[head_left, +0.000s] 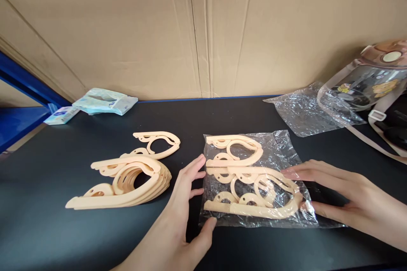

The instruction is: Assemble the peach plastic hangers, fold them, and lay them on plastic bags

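Note:
A clear plastic bag (280,148) lies flat on the black table with several folded beige folding hangers (254,211) inside. My left hand (178,216) is open at the bag's left edge, fingers and thumb apart. From the right, my right hand (346,192) rests its stretched fingertips and thumb on the bag, around the curved ends of the bagged hangers; it is open and touching. Left of the bag sits a stack of folded hangers (140,192), one on another. Another folded hanger (173,139) lies just behind that stack, partly covered by it.
A crumpled clear bag (302,112) lies at the back right, beside a transparent water bottle (362,87) with a strap. Tissue packs (127,103) stand at the back left. A cardboard wall (143,42) closes the table's rear, and a blue frame (25,78) borders the left.

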Demonstrator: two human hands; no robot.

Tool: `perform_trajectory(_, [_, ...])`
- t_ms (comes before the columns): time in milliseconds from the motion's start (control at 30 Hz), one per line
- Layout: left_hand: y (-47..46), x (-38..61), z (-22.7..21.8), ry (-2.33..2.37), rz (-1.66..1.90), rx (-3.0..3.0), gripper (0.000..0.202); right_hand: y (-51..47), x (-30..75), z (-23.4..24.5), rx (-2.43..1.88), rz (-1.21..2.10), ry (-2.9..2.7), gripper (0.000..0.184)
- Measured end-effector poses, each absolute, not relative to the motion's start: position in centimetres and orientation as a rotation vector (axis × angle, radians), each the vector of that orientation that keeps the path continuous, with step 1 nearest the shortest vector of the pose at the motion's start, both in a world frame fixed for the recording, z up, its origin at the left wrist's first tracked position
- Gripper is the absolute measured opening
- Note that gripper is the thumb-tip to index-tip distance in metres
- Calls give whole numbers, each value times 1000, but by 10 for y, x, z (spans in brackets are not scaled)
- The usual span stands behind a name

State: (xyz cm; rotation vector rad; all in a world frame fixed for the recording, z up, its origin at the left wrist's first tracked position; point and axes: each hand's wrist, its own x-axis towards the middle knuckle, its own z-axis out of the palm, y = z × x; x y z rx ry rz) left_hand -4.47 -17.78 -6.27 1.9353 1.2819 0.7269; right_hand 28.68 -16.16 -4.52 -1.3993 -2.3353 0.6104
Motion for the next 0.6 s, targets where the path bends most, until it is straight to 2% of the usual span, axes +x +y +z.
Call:
perform_trajectory(167, [-172, -42, -65, 1272, 724, 1930, 80, -165, 277, -49, -1401, 536, -2313, 28])
perform_trajectory(400, [-167, -39, -65, 1300, 746, 1924, 72, -154, 274, -52, -1310, 939, -2202, 33])
perform_trajectory(600, [-167, -38, -65, 1296, 751, 1915, 72, -143, 268, -48, -1296, 1055, -2226, 29])
